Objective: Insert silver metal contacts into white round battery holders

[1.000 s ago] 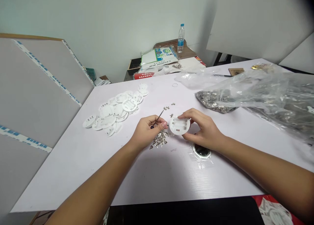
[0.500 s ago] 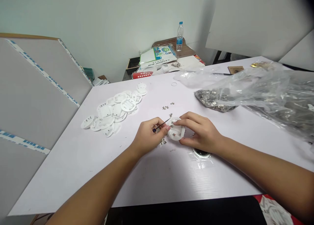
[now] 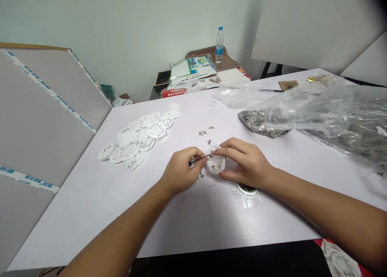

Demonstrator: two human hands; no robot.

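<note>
My left hand (image 3: 181, 170) pinches a thin dark tool (image 3: 204, 157), whose tip reaches the edge of a round white plastic battery holder (image 3: 216, 164). My right hand (image 3: 244, 160) grips that holder from above and partly hides it. Small metal contact clips (image 3: 200, 174) lie just below the holder, and a few more (image 3: 205, 132) sit farther up the white table (image 3: 193, 216). To the left lies a heap of similar white discs (image 3: 139, 138).
A clear plastic bag of metal parts (image 3: 332, 119) spreads across the right of the table. A ring in clear film (image 3: 246, 190) lies below my right hand. Grey boards lean at the left, and papers and a water bottle (image 3: 219, 45) stand beyond the table.
My hands have moved closer together. The holder has shifted left and down, and the tool now lies against its edge. The view has turned slightly.
</note>
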